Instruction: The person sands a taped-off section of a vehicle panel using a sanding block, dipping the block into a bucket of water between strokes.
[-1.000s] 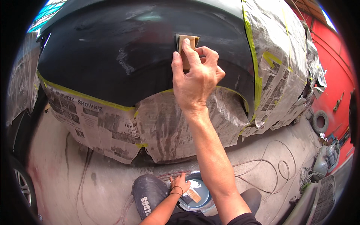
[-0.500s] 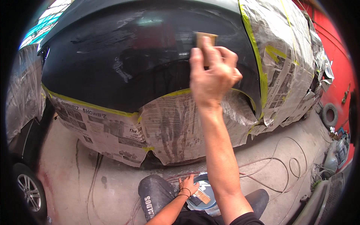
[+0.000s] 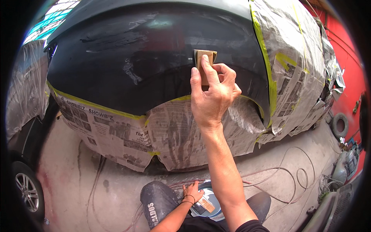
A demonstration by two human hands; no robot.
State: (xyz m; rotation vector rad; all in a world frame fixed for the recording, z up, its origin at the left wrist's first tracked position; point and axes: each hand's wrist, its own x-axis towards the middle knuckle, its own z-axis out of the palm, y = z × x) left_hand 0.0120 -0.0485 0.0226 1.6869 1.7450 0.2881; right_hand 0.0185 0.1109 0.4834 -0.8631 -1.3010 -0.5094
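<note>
My right hand (image 3: 213,94) grips a tan sanding block (image 3: 205,71) with dark sandpaper folded round it. Thumb and fingers press the block against the dark grey car body panel (image 3: 104,73), above the wheel arch. Pale scuffs and streaks mark the panel. Low between my knees, my left hand (image 3: 192,192) has its fingers spread at the rim of a bucket (image 3: 219,217) of bluish liquid. Beside its thumb, a tan, flat piece (image 3: 208,204) lies at the bucket; its kind is unclear. My right forearm hides part of the bucket.
Newspaper (image 3: 181,131) masks the wheel arch and lower body, edged with yellow tape (image 3: 271,92). Hoses (image 3: 288,170) coil across the concrete floor (image 3: 119,197). A car wheel (image 3: 29,189) stands at left, a loose tyre (image 3: 340,125) by the red wall (image 3: 342,50).
My right hand has moved the sanding block down and slightly left along the panel. My left hand stays at the bucket. The view has shifted slightly.
</note>
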